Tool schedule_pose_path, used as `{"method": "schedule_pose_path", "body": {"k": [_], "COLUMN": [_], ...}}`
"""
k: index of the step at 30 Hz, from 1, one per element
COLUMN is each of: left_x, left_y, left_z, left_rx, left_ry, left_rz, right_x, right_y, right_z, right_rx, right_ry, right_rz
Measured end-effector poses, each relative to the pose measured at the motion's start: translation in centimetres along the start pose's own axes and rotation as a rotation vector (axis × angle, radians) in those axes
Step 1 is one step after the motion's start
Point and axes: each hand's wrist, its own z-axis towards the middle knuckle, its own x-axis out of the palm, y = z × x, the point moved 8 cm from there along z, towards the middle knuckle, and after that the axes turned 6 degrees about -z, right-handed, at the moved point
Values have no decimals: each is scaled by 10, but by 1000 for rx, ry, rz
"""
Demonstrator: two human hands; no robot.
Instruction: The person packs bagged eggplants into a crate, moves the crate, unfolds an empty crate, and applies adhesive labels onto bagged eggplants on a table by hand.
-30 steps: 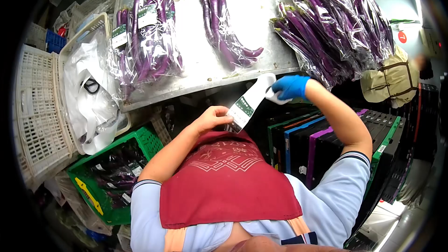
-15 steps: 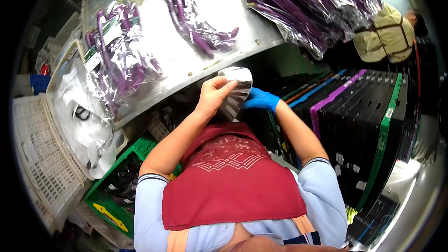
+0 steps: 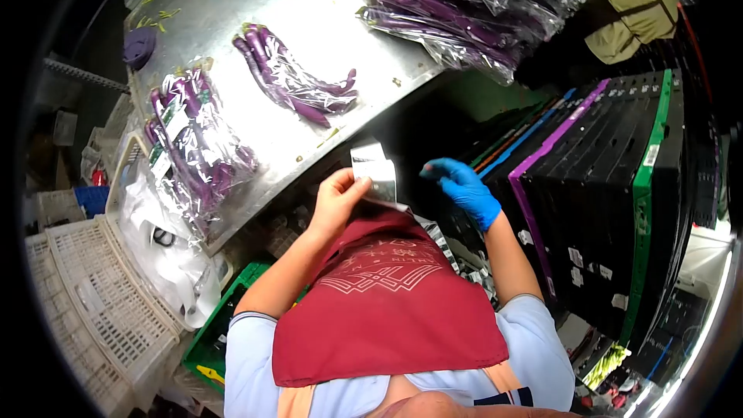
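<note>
white printed label strip (image 3: 381, 178): before red apron (image 3: 387, 325), thumb and fingers of bare left hand (image 3: 334, 205) pinching it | likely light, bendy, crease-prone; best gripped by edges | blue-gloved right hand (image 3: 470, 195): fingers loosely parted, nothing visibly held; stacked black crates (image 3: 592, 186) beside | film-wrapped purple eggplants (image 3: 282, 81) on metal counter (image 3: 286, 8), edge nearby

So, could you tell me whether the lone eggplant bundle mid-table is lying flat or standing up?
Lying flat: the eggplant bundle stretches lengthwise along the metal table.
</note>
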Motion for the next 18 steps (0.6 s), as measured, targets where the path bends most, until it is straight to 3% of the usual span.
{"method": "schedule_pose_path", "body": {"k": [2,4,6,7,8,10,11,14,15,16,18], "left_x": [-2,1,1,-6,-13,-19,-24,-34,-38,-42,-52], "left_y": [6,4,0,4,7,7,10,18,22,28,50], "left_z": [-11,-26,-41,-46,-51,-63,-66,-70,-70,-71,-72], "left_rx": [-6,-61,-108,-76,-44,-57,-61,-100,-121,-144,-322], "left_ry": [45,46,71,90,108,83,72,27,-9,-44,-94], "left_rz": [14,-55,-71,-57,-42,-133,-142,-82,-59,-38,-170], "right_x": [6,24,35,39,48,68,82,131,127,113,102], "right_y": [41,55,46,45,28,-12,-29,-8,1,-8,-10], "right_z": [10,27,47,56,66,61,53,52,63,80,93], "right_rx": [-82,-85,-89,-53,22,523,675,640,540,375,292], "right_ry": [-123,-89,-104,-90,68,350,453,513,426,191,181], "right_rz": [-4,-23,-178,-436,-465,-380,-220,927,1089,1005,851]}}
